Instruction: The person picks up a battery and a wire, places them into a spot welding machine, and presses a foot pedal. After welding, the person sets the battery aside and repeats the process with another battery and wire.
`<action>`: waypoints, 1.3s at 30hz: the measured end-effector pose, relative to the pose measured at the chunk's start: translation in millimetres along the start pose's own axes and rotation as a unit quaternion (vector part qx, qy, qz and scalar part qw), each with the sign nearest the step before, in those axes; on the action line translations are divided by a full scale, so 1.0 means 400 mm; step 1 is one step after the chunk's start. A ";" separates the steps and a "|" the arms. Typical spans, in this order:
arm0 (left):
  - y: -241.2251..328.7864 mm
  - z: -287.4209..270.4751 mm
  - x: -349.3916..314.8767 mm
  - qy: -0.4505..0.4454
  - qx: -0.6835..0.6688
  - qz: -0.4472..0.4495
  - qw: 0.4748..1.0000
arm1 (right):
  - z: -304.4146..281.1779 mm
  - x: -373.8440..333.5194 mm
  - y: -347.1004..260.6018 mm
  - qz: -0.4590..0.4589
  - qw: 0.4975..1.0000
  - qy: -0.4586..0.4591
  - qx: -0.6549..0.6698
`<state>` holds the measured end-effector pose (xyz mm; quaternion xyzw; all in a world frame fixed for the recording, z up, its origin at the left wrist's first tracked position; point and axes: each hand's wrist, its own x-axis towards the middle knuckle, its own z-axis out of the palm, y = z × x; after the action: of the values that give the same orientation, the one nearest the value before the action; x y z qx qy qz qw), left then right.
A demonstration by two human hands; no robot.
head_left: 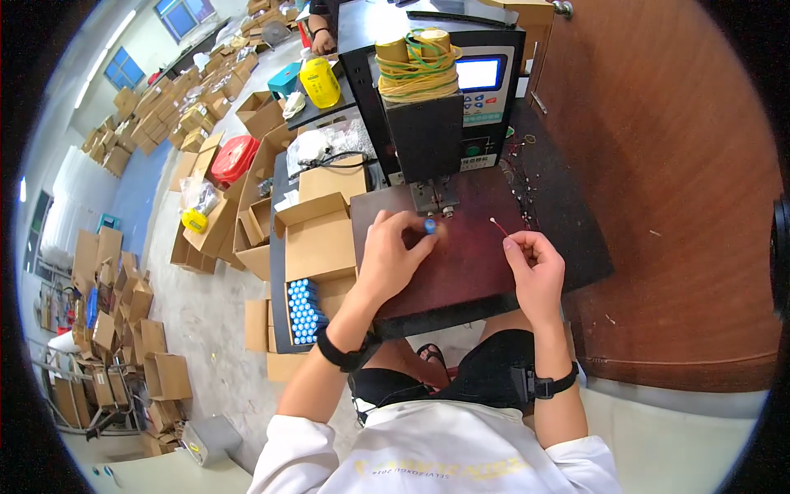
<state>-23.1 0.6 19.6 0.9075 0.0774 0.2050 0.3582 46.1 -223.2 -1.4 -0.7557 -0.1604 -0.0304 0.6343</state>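
Observation:
A blue cylindrical battery cell (pixel 429 226) is pinched between the thumb and fingers of my left hand (pixel 393 257), one end facing up. Just beyond it are the metal electrode tips (pixel 436 198) of a black bench machine (pixel 424 136), which looks like a spot welder; whether cell and tips touch, I cannot tell. To the right, my right hand (pixel 539 267) grips a thin dark red wire (pixel 501 230) between thumb and fingertips. The wire's pale tip points up and left, apart from the cell. Under both hands lies the machine's dark reddish work plate (pixel 469 272).
An open cardboard box (pixel 319 247) holding several blue cells (pixel 303 313) stands left of the plate. Loose wires (pixel 522 177) lie along the plate's right side. A yellow bottle (pixel 319 82) stands at the back left, near another person's hand (pixel 323 41). A brown wooden panel (pixel 666 181) rises on the right.

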 end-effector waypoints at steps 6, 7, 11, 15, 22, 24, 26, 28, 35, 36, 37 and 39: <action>-0.015 0.040 0.020 0.026 0.018 -0.011 0.999 | 0.009 -0.004 -0.008 0.009 1.000 -0.006 0.005; -0.017 0.042 0.020 0.037 0.003 -0.001 0.999 | 0.010 -0.003 -0.008 -0.003 1.000 -0.004 -0.013; -0.004 0.034 0.023 0.015 0.017 -0.029 0.999 | 0.015 -0.004 -0.016 -0.017 0.999 0.001 -0.032; -0.013 0.041 0.023 0.034 0.013 -0.008 0.999 | 0.016 -0.002 -0.009 -0.014 0.999 0.002 -0.030; -0.009 0.044 0.030 0.043 -0.003 -0.006 0.999 | 0.013 -0.001 -0.007 0.001 1.000 -0.001 -0.006; -0.010 0.045 0.031 0.046 -0.012 -0.014 0.999 | 0.012 0.000 -0.010 0.011 1.000 -0.005 0.008; -0.019 0.054 0.026 0.040 -0.090 -0.026 0.995 | 0.011 0.001 -0.021 0.014 1.000 -0.006 0.015; -0.023 0.055 0.017 0.044 -0.073 -0.024 0.996 | 0.014 0.001 -0.029 0.016 0.999 -0.017 0.028; -0.005 0.042 0.014 0.076 -0.030 -0.009 0.997 | 0.065 0.001 -0.045 -0.024 0.997 -0.075 -0.011; -0.006 0.043 0.016 0.075 -0.030 -0.009 0.997 | 0.078 0.003 -0.043 -0.046 0.996 -0.069 -0.012; -0.007 0.046 0.018 0.064 -0.033 0.001 0.997 | 0.089 0.005 -0.046 -0.045 0.997 -0.069 -0.012; -0.010 0.047 0.021 0.055 -0.034 0.010 0.998 | 0.113 0.011 -0.055 -0.091 0.994 -0.047 -0.032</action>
<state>-7.3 -5.7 7.1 0.8829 0.0806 0.2604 0.3824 36.8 -175.5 11.9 -0.7587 -0.2568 -0.0574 0.5959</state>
